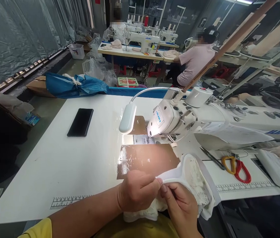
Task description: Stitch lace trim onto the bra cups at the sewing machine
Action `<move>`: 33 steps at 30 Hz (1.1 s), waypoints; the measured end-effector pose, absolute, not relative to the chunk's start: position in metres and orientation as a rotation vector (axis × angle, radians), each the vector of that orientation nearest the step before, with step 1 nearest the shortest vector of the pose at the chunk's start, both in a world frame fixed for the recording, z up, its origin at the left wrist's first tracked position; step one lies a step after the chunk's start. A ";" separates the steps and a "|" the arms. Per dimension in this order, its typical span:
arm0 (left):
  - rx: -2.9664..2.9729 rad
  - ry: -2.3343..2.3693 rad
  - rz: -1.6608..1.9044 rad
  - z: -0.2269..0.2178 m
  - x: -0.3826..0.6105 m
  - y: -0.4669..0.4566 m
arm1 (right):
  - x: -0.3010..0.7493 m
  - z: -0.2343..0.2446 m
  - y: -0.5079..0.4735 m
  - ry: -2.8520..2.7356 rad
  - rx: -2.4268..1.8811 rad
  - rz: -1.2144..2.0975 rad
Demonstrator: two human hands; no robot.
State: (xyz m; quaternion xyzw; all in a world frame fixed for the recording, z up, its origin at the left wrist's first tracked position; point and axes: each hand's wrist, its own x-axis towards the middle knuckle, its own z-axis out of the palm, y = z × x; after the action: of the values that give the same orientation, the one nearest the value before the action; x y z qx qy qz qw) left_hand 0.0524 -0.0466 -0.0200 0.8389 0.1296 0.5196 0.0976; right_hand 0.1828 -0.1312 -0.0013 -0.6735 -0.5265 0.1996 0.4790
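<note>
A white garment piece with lacy cups, looking like a bra, hangs over the table's front edge by my lap. My left hand is closed, pinching the white band near its end. Close beside it, my right hand pinches the same band between thumb and fingers, and the two hands almost touch. Behind the hands lies a brown taped sheet on the tabletop. The sewing machine's head stands just beyond, its needle area lit.
A black phone lies left on the white table. A bendable lamp hangs beside the machine. Red-handled scissors and dark tweezers lie right. A seated co-worker is at another table behind; a blue bundle lies beyond the far edge.
</note>
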 end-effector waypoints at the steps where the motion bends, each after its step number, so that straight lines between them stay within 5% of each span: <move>1: 2.461 0.402 1.525 -0.020 0.052 -0.046 | 0.183 -0.001 -0.130 -1.281 -1.648 0.520; 16: 2.367 0.516 1.361 -0.023 0.053 -0.037 | 0.193 0.009 -0.113 -1.404 -1.636 0.699; 23: 1.913 0.541 0.812 -0.006 0.033 -0.002 | 0.222 0.047 -0.097 -1.625 -1.685 0.471; 33: 1.541 0.416 0.482 -0.010 0.022 0.014 | 0.210 0.017 -0.061 -1.345 -1.464 1.318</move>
State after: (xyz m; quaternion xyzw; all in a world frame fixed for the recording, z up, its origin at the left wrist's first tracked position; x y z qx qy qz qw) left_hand 0.0215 0.0136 -0.0105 0.6844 0.1845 0.2141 0.6721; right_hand 0.2096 -0.0609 0.0166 -0.5704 -0.5240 0.5136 0.3691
